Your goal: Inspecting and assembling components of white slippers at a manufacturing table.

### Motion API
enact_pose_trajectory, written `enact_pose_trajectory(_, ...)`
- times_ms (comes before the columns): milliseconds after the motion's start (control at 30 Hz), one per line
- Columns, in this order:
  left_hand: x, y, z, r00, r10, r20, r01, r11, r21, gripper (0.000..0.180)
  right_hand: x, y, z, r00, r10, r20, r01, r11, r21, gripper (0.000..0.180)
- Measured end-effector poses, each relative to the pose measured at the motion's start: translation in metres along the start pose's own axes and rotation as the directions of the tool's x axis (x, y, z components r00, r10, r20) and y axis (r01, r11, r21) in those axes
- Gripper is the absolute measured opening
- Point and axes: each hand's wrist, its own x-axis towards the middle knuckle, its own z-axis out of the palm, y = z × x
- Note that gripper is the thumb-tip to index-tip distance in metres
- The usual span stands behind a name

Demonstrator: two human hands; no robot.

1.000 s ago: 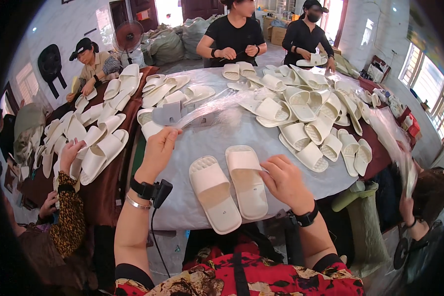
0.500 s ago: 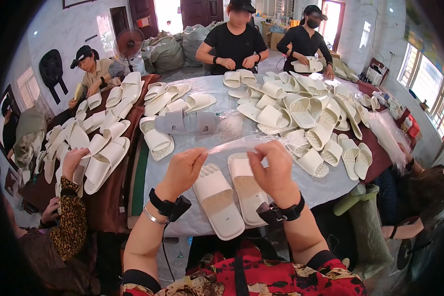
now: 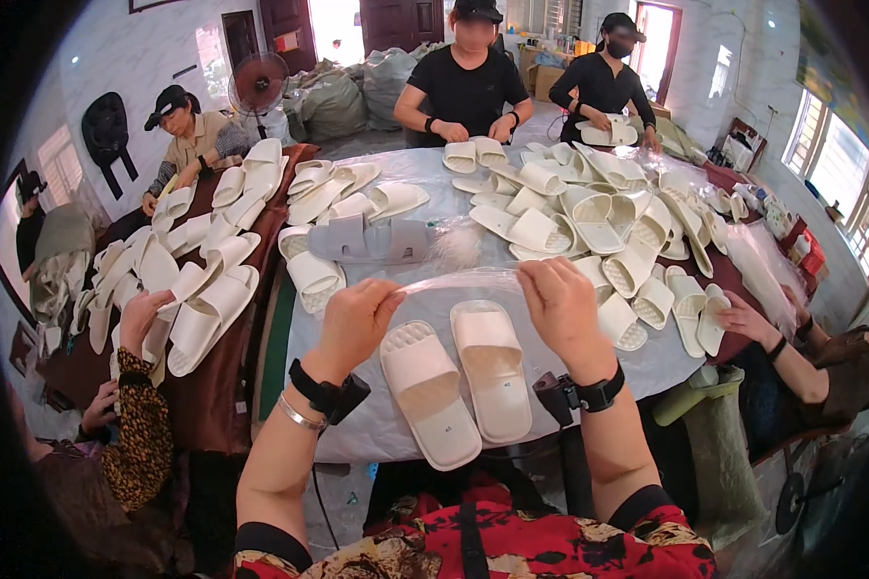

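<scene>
Plastic bag (image 3: 468,281) stretches sideways between my hands, left hand (image 3: 355,323) and right hand (image 3: 560,307) each pinching one end, just above the pair of slippers (image 3: 459,376) lying lengthwise toward me on the table (image 3: 357,425).

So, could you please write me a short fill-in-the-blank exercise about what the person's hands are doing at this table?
1. The left hand and right hand stretch a clear plastic ____ between them.
2. Below the hands, a pair of cream slippers lies side by side on the ____.
3. Each of the person's wrists wears a ____ band.
4. The gray slippers lie ____ the hands, toward the table's middle.

Missing words: bag; table; black; beyond
</scene>
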Motion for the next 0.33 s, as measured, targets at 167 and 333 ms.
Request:
enact_pose_trajectory(167, 0.018, -0.024, -0.007, 0.998, 0.062, -0.032, -0.055, 0.980, 0.191, 0.012, -0.009, 0.027, -0.030, 0.999, 0.042, -0.012, -0.043, 0.989, -0.142, 0.007)
enact_pose_trajectory(333, 0.050, -0.050, -0.005, 0.991, 0.135, -0.015, -0.120, 0.920, 0.372, 0.012, -0.043, 0.068, -0.065, 0.970, 0.226, -0.095, -0.244, 0.921, -0.304, 0.003)
